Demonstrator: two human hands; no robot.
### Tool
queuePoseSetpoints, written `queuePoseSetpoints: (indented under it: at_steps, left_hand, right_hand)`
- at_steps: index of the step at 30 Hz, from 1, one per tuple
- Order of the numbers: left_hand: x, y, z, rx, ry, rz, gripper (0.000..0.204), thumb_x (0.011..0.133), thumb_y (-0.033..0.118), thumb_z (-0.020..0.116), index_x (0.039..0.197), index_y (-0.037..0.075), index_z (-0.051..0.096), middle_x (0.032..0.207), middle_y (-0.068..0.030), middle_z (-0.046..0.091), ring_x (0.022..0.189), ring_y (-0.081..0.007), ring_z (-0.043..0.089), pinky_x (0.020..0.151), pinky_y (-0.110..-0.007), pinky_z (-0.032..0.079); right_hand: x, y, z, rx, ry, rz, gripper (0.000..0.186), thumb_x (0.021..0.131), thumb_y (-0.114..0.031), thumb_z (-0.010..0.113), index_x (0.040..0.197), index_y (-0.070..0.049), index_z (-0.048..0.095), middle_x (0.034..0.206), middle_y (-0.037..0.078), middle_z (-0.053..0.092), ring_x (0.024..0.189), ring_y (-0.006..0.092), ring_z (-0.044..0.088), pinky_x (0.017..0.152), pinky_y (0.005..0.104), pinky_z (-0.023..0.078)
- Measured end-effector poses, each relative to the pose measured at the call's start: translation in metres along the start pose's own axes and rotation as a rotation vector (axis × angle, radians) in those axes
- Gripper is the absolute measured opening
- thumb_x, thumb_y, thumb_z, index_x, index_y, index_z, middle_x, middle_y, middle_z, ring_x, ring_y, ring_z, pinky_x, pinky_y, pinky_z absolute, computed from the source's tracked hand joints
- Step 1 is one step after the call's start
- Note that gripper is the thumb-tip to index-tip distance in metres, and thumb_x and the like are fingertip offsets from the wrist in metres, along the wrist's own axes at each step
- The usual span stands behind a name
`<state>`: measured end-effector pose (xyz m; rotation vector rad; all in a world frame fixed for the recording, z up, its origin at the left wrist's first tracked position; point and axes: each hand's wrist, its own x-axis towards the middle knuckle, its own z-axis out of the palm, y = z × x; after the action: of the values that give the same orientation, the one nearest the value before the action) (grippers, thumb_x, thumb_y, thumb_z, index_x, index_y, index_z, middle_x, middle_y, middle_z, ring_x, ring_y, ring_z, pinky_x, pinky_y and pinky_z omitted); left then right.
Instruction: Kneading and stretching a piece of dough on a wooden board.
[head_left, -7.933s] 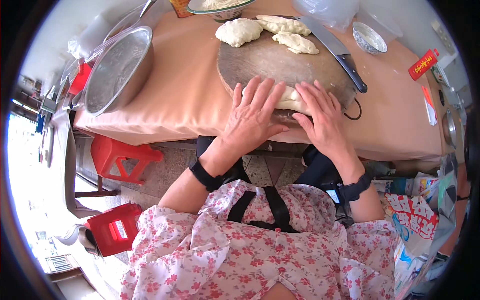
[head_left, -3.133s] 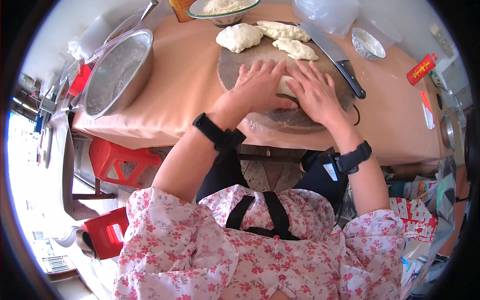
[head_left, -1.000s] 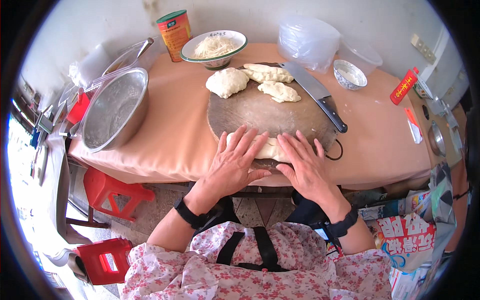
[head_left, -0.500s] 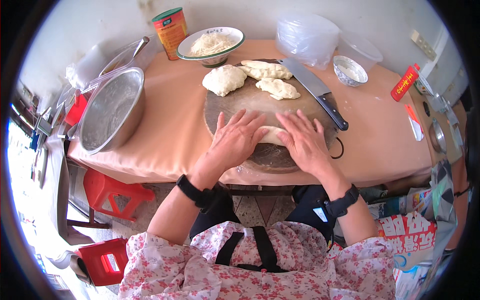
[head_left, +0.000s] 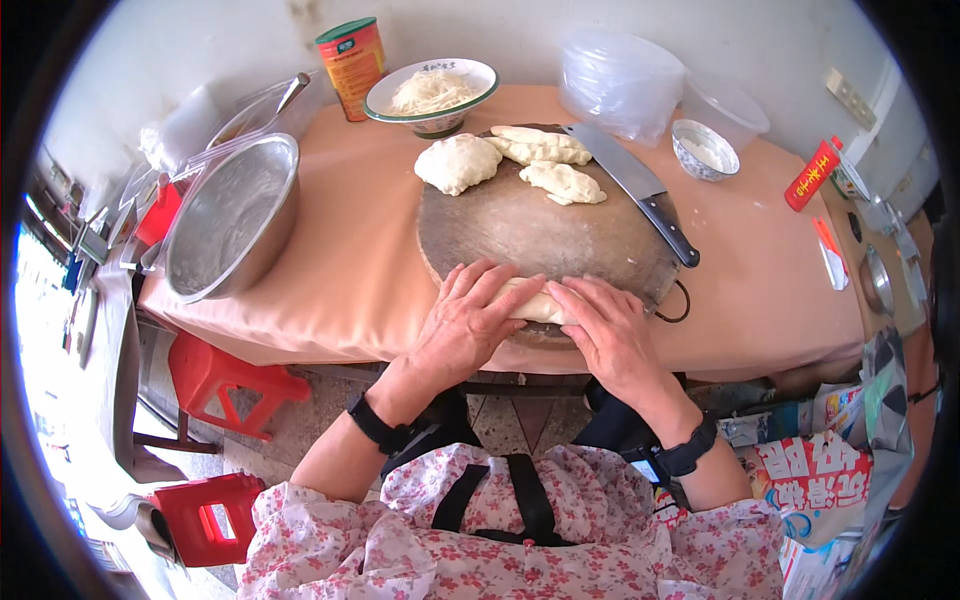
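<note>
Both hands rest on a pale dough roll (head_left: 540,308) at the near edge of the round wooden board (head_left: 550,240). My left hand (head_left: 465,322) covers the roll's left part, fingers slightly bent and apart. My right hand (head_left: 612,335) lies over its right part, fingers also apart and bent over the dough; their undersides are hidden. Farther back on the board are a lumpy dough piece (head_left: 455,165) and two longer ones (head_left: 540,147) (head_left: 560,182). A black-handled cleaver (head_left: 625,172) lies slantwise along the board's right side.
A steel basin (head_left: 230,220) stands left. Behind are a tin (head_left: 352,70), a bowl of pale shreds (head_left: 430,95), bagged containers (head_left: 615,85) and a small bowl (head_left: 705,150). A red container (head_left: 810,175) sits right. Red stools (head_left: 220,380) stand below the cloth-covered table (head_left: 340,300).
Since half a second ago both hands and the dough roll have moved toward me, to the board's near edge. Earlier they had also shifted back and forth; the other dough pieces stayed put.
</note>
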<state>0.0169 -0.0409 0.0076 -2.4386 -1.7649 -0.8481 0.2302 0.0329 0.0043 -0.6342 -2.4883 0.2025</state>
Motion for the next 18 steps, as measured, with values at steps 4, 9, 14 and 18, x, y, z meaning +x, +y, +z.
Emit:
queuePoseSetpoints:
  at_steps: [4, 9, 14, 18]
  left_hand:
    - [-0.003, 0.000, -0.008, -0.098, 0.095, -0.012, 0.041, 0.083, 0.010, 0.066, 0.124, 0.012, 0.061, 0.123, -0.0131, 0.052, 0.112, -0.0347, 0.051, 0.095, -0.043, 0.044]
    - [0.011, -0.006, -0.007, -0.246, 0.062, -0.169, 0.025, 0.084, 0.011, 0.067, 0.109, 0.008, 0.066, 0.098, -0.0084, 0.062, 0.096, -0.0298, 0.058, 0.084, -0.042, 0.045]
    - [0.018, 0.000, -0.006, 0.063, 0.217, -0.142, 0.020, 0.084, 0.012, 0.066, 0.103, 0.009, 0.067, 0.094, -0.0063, 0.063, 0.094, -0.0282, 0.058, 0.083, -0.040, 0.042]
    - [0.003, 0.012, -0.001, 0.121, 0.073, -0.015, 0.051, 0.084, 0.029, 0.066, 0.128, 0.008, 0.052, 0.122, -0.0104, 0.056, 0.117, -0.0303, 0.051, 0.097, -0.050, 0.036]
  right_hand:
    - [-0.003, -0.009, 0.004, 0.120, 0.089, 0.023, 0.043, 0.087, -0.011, 0.062, 0.128, -0.006, 0.053, 0.118, 0.010, 0.059, 0.106, 0.0301, 0.056, 0.088, 0.0412, 0.043]
    - [0.007, -0.004, 0.010, 0.223, 0.186, 0.120, 0.026, 0.089, -0.010, 0.060, 0.113, -0.001, 0.057, 0.099, 0.016, 0.063, 0.088, 0.0364, 0.058, 0.077, 0.0424, 0.048]
    - [0.018, -0.005, -0.002, -0.146, 0.133, 0.176, 0.034, 0.086, -0.017, 0.065, 0.117, -0.003, 0.059, 0.119, 0.010, 0.058, 0.104, 0.0292, 0.056, 0.085, 0.0397, 0.043]
    - [0.012, -0.015, -0.004, -0.119, 0.072, -0.028, 0.048, 0.087, -0.023, 0.064, 0.129, -0.003, 0.053, 0.127, 0.012, 0.054, 0.114, 0.0301, 0.053, 0.090, 0.0412, 0.040]
